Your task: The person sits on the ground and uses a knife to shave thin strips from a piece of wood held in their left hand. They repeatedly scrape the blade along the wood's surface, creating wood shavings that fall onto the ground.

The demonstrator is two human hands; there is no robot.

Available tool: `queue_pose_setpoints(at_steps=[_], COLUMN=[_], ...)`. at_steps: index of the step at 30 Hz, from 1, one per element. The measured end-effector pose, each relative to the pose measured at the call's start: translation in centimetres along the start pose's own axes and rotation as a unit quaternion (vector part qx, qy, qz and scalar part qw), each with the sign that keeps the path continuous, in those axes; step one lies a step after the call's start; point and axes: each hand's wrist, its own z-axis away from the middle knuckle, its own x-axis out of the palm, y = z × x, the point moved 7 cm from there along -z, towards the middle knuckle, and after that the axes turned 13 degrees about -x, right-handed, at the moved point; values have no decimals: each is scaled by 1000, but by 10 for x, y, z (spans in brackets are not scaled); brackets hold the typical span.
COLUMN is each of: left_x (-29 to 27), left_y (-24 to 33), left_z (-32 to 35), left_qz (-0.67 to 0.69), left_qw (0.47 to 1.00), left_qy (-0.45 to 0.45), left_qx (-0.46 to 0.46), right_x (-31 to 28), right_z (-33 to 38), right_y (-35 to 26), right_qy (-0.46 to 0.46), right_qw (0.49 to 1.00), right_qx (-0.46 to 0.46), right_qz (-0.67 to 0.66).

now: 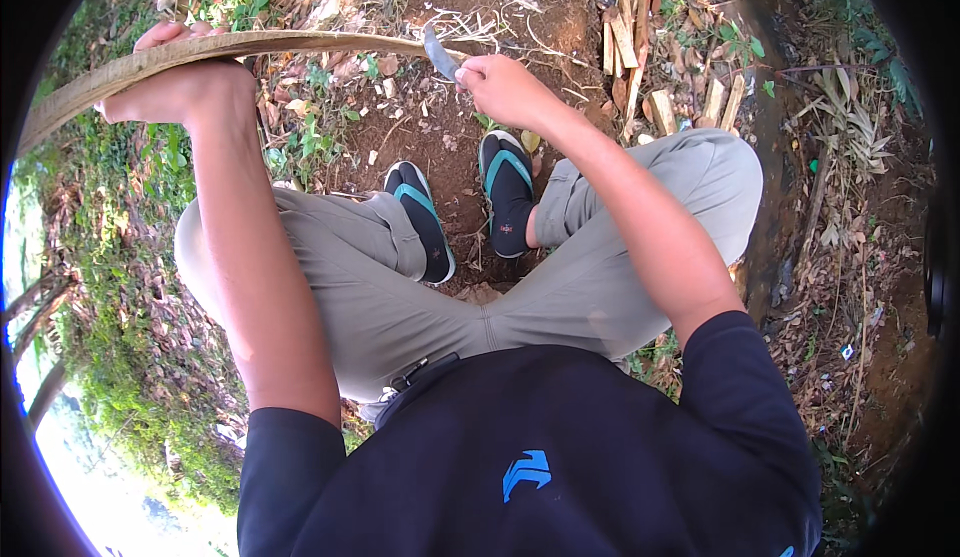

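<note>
A long, pale brown strip of wood (275, 42) runs from the far left edge to a narrower end ahead of my feet. Wrapped round it from below is my left hand (190, 85), its fingertips showing over the far side. My right hand (508, 89) is closed round a knife whose handle is mostly hidden in the fist. The knife's grey, curved blade (437, 54) points away from me and lies across the strip's right end. Blade and wood appear to touch there.
My feet, in black socks and flip-flops (507, 182), rest on brown soil (440, 142) below the strip. Split wood pieces (622, 37) lie at the far right, with shavings (470, 27) beyond the knife. Green plants (130, 357) grow at the left; dry leaves (840, 207) cover ground at the right.
</note>
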Motion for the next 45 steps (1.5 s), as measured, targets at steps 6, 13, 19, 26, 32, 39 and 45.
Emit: queue_pose_setpoints(at_steps=[6,13,19,26,32,39,45], left_x=[-2,1,-2,-13,-9,-7,-9], left_y=[-2,-2,-13,-4,-17,-9,-8], left_z=[-4,-4,-12,-18,-28,-16,-13], left_qz=[13,27,53,67,68,74,83], left_qw=[1000,999,995,993,986,984,988], left_qy=[3,-23,-75,-91,-138,-154,-125], left_qx=[-6,-23,-26,-38,-71,-45,-48], right_x=[-2,-3,-8,-3,-12,2,23], right_z=[1,1,6,11,0,-10,3], right_y=[-3,-5,-11,-44,-33,-29,-16], right_qy=[9,4,-9,3,-29,19,16], right_qw=[1000,1000,999,996,996,999,928], right_qx=[-21,-17,29,33,45,40,161], right_qz=[-13,-17,37,86,73,10,-337])
